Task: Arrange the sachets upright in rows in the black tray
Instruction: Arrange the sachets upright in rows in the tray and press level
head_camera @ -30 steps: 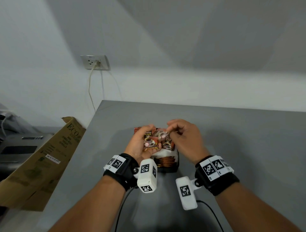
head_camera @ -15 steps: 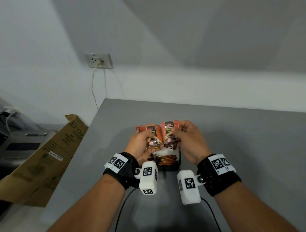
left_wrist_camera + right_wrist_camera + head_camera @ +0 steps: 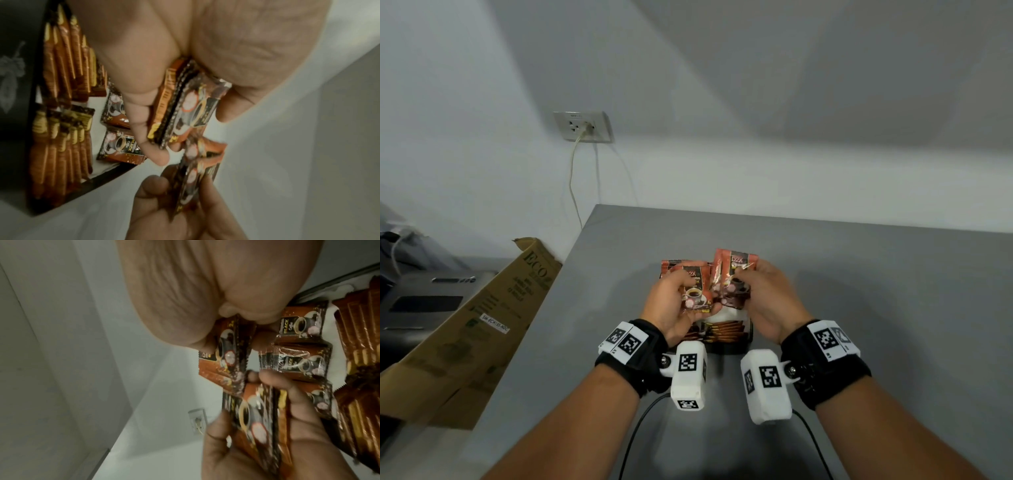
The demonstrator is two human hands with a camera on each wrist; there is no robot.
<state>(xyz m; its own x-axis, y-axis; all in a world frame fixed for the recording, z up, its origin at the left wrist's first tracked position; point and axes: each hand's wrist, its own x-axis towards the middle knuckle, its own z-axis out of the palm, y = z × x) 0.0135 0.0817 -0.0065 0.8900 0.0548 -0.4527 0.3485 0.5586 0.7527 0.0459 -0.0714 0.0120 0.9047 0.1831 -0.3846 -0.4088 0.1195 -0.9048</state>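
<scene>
Each hand holds a small bunch of orange-brown coffee sachets upright, just above the black tray (image 3: pixel 727 349). My left hand (image 3: pixel 684 288) pinches one bunch of sachets (image 3: pixel 695 295) between thumb and fingers. My right hand (image 3: pixel 747 281) grips another bunch of sachets (image 3: pixel 732 274) beside it, slightly higher. In the left wrist view, the tray's wall (image 3: pixel 14 84) encloses rows of upright sachets (image 3: pixel 61 84), with a few loose sachets (image 3: pixel 120 146) lying flat on a white lining. The right wrist view shows the same rows of sachets (image 3: pixel 362 356) at its right edge.
The tray sits on a grey table (image 3: pixel 876 308) whose left edge (image 3: pixel 551 308) runs close by. A cardboard box (image 3: pixel 472 315) leans beyond that edge. A wall socket (image 3: pixel 582 126) with a plugged cable is behind. Wrist camera cables (image 3: pixel 633 438) trail toward me.
The hands were working one bunched cluster of sachets together. They have drawn apart, each now holding its own bunch upright, and the right bunch has risen a little.
</scene>
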